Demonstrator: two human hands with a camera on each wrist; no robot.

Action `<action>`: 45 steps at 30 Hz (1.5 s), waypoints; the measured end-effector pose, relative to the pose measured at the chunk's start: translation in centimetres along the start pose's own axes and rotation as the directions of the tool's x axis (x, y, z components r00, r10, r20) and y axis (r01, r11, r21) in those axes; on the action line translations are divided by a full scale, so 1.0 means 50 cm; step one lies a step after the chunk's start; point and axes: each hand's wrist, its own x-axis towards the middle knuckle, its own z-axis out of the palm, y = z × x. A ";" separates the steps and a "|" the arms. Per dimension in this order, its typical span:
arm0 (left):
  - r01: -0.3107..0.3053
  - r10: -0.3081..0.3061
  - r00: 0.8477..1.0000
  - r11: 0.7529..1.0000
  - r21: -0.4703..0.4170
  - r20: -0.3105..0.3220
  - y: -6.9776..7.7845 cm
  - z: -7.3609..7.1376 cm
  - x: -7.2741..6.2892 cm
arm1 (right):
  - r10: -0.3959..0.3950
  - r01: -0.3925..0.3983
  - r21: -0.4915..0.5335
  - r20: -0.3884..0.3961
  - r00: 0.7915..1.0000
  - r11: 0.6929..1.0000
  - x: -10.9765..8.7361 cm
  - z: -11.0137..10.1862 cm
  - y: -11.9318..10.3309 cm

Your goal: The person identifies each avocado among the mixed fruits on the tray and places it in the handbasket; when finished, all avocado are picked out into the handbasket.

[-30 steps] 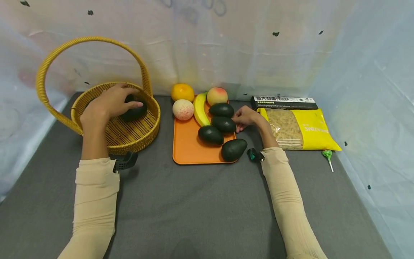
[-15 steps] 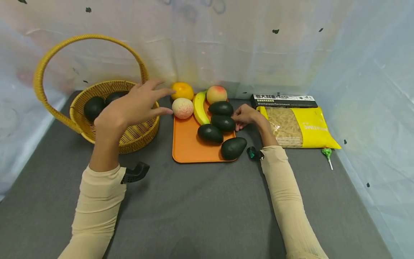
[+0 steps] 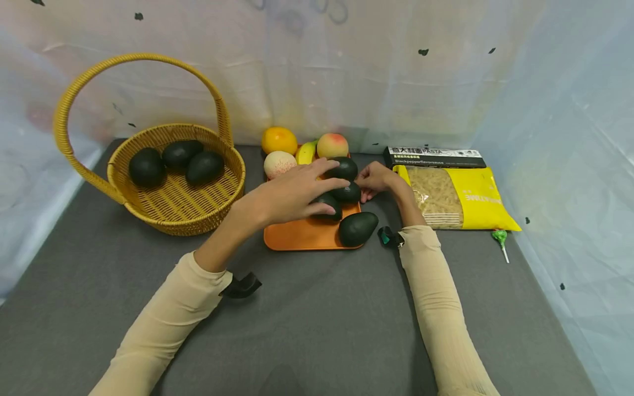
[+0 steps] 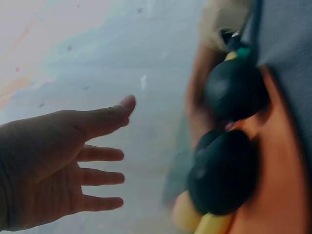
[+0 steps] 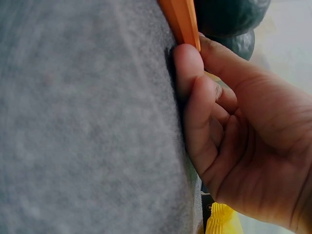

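My left hand (image 3: pixel 287 195) reaches over the orange tray (image 3: pixel 302 236) with its fingers extended, above dark green avocados. In the left wrist view its fingers are spread and hold nothing, apart from an avocado (image 4: pixel 226 173). Partly behind those fingers are one avocado (image 3: pixel 327 208) and another avocado (image 3: pixel 348 192). A third avocado (image 3: pixel 359 229) lies at the tray's front right corner. At the tray's right side my right hand (image 3: pixel 380 180) pinches the edge; the right wrist view shows thumb and finger at the tray rim (image 5: pixel 183 22).
A wicker basket (image 3: pixel 235 201) with a tall handle holds three avocados at left. An orange (image 3: pixel 279 140), peaches (image 3: pixel 333 146) and a partly hidden banana (image 3: pixel 306 153) sit at the tray's back. Right stand a pasta bag (image 3: pixel 436 198), black box (image 3: pixel 436 158) and lollipop (image 3: pixel 500 237).
My left hand has let go of an avocado in the basket, left the basket and moved right over the tray. The right hand stays at the tray's edge.
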 end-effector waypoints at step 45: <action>-0.097 0.095 0.995 0.991 0.093 0.025 0.095 0.162 0.048 | -0.003 0.003 -0.019 -0.001 1.000 1.000 -0.004 0.002 0.001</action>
